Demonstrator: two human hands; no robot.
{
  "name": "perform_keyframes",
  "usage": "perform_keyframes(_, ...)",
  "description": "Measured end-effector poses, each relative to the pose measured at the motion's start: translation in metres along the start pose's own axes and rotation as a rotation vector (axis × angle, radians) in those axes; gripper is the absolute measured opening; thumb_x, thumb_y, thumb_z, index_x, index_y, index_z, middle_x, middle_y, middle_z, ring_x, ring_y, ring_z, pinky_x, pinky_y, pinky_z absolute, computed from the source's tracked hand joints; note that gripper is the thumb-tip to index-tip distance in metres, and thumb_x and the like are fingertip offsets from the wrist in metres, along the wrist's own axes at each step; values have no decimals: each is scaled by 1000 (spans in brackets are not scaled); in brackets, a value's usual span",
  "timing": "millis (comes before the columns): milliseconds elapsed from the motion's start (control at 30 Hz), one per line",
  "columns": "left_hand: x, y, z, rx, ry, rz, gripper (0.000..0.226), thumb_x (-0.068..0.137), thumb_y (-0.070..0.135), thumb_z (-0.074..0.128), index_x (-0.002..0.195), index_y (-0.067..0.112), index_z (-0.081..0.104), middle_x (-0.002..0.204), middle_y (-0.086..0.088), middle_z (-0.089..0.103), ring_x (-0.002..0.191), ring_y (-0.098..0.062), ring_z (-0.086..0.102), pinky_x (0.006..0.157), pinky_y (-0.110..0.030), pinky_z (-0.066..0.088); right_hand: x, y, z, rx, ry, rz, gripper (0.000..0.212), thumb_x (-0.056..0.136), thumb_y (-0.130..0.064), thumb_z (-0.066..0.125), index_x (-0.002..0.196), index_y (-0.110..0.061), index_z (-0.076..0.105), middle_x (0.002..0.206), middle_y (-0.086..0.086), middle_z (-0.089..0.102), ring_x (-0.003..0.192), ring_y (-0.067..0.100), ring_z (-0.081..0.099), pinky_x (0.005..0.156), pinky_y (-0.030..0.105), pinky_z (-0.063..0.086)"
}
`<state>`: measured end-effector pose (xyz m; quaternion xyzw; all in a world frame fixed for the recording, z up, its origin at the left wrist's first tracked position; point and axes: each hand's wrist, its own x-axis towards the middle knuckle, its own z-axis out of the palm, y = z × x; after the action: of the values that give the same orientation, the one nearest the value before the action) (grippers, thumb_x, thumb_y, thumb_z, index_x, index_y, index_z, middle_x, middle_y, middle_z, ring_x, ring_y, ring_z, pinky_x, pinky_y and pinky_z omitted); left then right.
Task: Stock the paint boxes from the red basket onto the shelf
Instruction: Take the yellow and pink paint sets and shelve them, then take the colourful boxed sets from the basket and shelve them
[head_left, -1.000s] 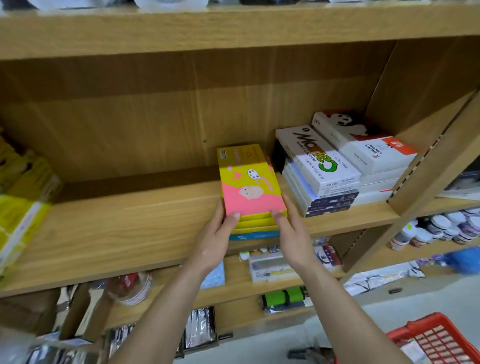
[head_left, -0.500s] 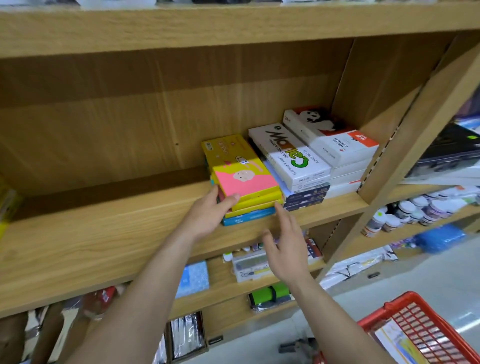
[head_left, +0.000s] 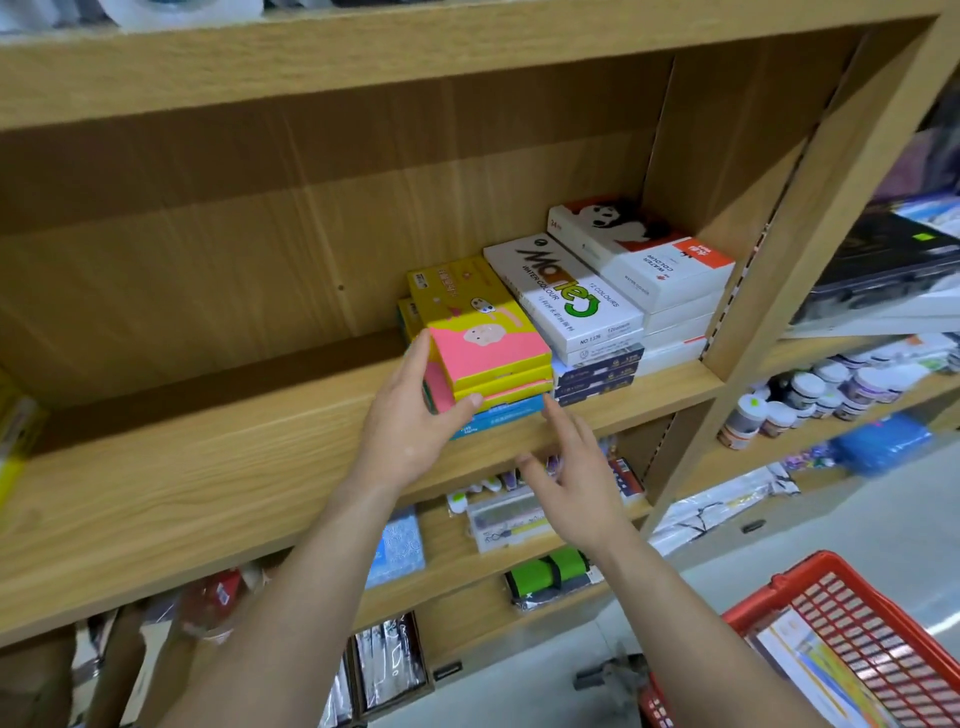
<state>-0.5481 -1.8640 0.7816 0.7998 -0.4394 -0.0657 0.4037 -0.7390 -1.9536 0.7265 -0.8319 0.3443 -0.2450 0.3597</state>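
Observation:
A stack of yellow-and-pink paint boxes lies on the wooden shelf, with a blue box at the bottom. My left hand cups the stack's front left corner, fingers along its left side and thumb on its front edge. My right hand hovers open just below the shelf edge, fingertips close to the blue box's right corner and holding nothing. The red basket is at the bottom right with a colourful box inside.
White watercolour boxes and panda-print boxes are stacked right of the yellow stack, against the shelf's side panel. Left of the stack is bare shelf board. Lower shelves hold packets; small paint jars fill the bay to the right.
Both hands let go of the yellow-and-pink box after sliding it back onto the stack. My right hand drew back below the shelf edge; my left stays against the stack's corner.

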Motion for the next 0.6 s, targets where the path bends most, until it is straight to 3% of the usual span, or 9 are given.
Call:
perform_keyframes(67,-26,16,9,-19,157,151,69,84,48,71,144,22,52,135,10,58,123,-12,55,98,-27,43,-14,13,-20,27,61,7,74,91,-57,51,157,-26,38,141,-9,50,122,4,52,93,23,46)
perform_keyframes(100,-41,27,19,-48,151,203,58,84,48,68,136,26,58,127,14,57,119,-12,57,98,-27,45,-22,26,-32,12,95,20,71,92,-55,54,154,-24,42,140,-8,52,122,6,53,95,23,45)
perform_keyframes(167,-66,49,49,-84,-4,252,47,85,50,64,129,33,60,123,23,51,117,-2,53,100,-15,40,-43,62,-57,-57,147,94,62,95,-42,64,150,-16,49,139,0,55,125,16,56,100,24,42)
perform_keyframes(233,-85,65,93,15,-212,301,49,87,54,59,130,32,59,129,20,52,120,1,47,99,-7,31,-70,107,-83,-165,158,232,58,96,-31,69,147,-11,51,142,9,55,128,27,56,101,28,40)
perform_keyframes(333,-102,76,168,136,-516,277,55,89,56,58,137,29,57,139,11,53,127,-9,50,95,-21,36,-123,173,-120,-251,169,459,60,94,-31,72,146,-8,54,143,15,55,130,35,56,102,38,44)
perform_keyframes(467,-130,73,275,228,-859,174,49,93,45,67,136,21,59,136,0,57,125,-20,55,89,-27,42,-202,258,-151,-269,195,738,59,91,-30,74,141,-5,58,136,20,59,126,39,58,101,40,44)
perform_keyframes(600,-162,72,361,268,-1039,148,47,92,34,73,131,9,64,130,-12,63,123,-30,59,94,-31,42,-268,326,-154,-174,209,993,62,92,-36,73,143,-6,56,142,20,55,129,39,57,106,42,45)
